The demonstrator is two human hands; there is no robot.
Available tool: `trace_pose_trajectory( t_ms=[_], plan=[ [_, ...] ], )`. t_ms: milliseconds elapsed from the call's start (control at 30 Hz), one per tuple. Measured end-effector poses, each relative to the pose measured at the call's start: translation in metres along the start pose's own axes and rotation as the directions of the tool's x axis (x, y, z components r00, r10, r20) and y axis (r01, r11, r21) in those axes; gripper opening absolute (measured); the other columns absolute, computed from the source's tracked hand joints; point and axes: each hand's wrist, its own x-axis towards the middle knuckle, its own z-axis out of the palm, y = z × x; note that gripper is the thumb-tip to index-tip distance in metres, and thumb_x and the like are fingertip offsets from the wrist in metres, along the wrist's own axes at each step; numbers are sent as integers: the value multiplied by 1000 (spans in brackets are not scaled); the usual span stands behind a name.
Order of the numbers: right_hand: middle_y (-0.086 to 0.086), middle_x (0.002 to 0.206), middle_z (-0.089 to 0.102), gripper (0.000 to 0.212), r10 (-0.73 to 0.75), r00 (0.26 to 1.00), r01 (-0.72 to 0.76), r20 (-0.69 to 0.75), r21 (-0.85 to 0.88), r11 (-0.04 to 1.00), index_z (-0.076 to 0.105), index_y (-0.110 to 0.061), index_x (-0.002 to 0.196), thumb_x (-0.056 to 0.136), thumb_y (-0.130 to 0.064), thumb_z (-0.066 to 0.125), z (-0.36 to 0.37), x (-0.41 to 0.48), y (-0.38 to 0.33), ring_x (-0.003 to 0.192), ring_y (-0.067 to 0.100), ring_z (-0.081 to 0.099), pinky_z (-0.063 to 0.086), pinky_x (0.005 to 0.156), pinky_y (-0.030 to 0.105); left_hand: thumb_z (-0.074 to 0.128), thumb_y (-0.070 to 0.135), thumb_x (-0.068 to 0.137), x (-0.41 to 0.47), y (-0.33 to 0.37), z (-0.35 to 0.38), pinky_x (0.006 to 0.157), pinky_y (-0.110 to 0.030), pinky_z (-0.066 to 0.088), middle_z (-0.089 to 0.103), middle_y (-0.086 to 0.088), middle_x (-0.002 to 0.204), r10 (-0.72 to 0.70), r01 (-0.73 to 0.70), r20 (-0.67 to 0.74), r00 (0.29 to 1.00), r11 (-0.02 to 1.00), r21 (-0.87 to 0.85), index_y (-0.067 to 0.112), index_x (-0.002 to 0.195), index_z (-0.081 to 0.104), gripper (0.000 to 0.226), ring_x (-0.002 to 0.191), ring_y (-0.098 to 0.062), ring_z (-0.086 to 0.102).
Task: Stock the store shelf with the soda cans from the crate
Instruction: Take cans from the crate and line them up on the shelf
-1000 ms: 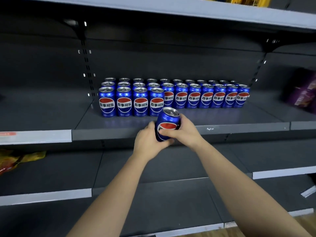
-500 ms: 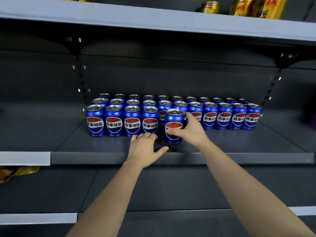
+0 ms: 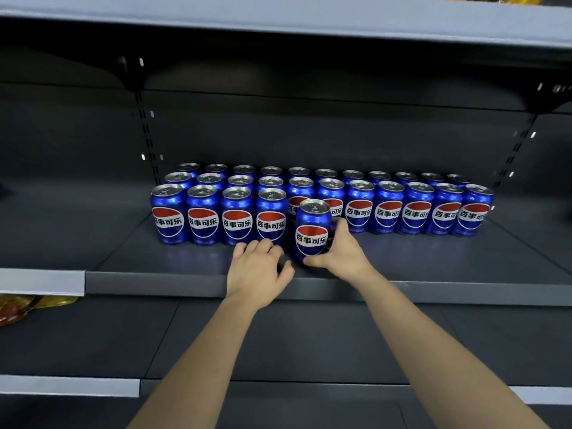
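Well left of your left hand [image 3: 257, 270] and lower, a crumpled yellow and red packet [image 3: 21, 308] lies on the tier [image 3: 93, 335] beneath. High above that hand and to its left, a black bracket [image 3: 128, 74] tops a slotted upright [image 3: 148, 144].

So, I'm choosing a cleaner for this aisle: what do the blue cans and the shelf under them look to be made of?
The blue cans look like metal, probably aluminium: bare silvery lids with pull tabs, glossy printed walls catching light. The shelf looks like sheet metal with a dark matte coating; it gives only a faint blue reflection.
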Motion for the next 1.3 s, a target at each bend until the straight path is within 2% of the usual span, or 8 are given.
trace_pose_trajectory(
  t_ms=[133,333,533,633,733,900,1100,1300],
  plan=[
    [-7,114,55,81,-5,1000,5,5,-27,1000,36,-17,122,62,-14,90,3,9,-6,105,10,54,42,84,23,10,54,79,-1,0,0,92,-32,29,56,10,105,-14,14,7,1000,1000,-9,27,111,62,67,97,-13,49],
    [-1,129,57,82,-31,999,30,-14,-51,998,39,-15,132,67,-21,89,11,14,-3,118,14,54,43,93,25,12,53,80,-1,0,-1,91,-32,28,55,11,105,-19,19,16,1000,1000,11,29,112,60,63,97,-13,48],
    [-4,118,59,69,-39,999,36,-35,-77,996,43,-12,130,72,-16,81,12,11,3,105,10,55,41,78,15,31,48,91,-1,-2,1,92,-33,28,55,10,110,-25,25,43,999,1000,13,29,117,58,43,100,-13,47],
    [1,126,60,71,-68,997,64,-44,-96,993,41,-13,136,76,-15,79,15,13,5,111,15,57,48,91,28,34,48,91,0,-2,0,93,-34,27,53,9,112,-31,31,53,998,1000,7,29,119,57,41,102,-13,46],
    [6,130,60,74,-90,993,80,-73,-130,988,39,-15,143,80,-16,77,17,14,8,118,22,57,47,102,39,35,48,91,1,-2,0,95,-35,25,52,9,115,-40,41,74,996,999,-7,30,121,55,41,105,-14,46],
    [9,133,59,77,-95,993,80,-71,-189,979,31,-18,148,84,-17,74,19,19,12,122,25,55,46,103,43,35,47,92,0,-1,1,95,-35,24,52,9,118,-57,59,69,996,998,-21,29,122,55,41,107,-14,45],
    [11,136,55,56,-56,996,39,-70,-218,975,35,-9,132,88,-16,69,21,22,12,126,27,52,47,100,40,35,47,92,-1,0,0,96,-36,24,51,9,120,-73,75,80,994,997,-33,29,123,54,41,108,-14,44],
    [10,133,57,60,-38,999,30,-32,-239,971,37,-14,137,88,-21,70,18,21,14,124,27,52,46,100,41,35,46,93,-1,1,-1,95,-35,23,51,9,121,-82,86,84,993,996,-35,30,124,54,40,110,-14,44]
  ],
)
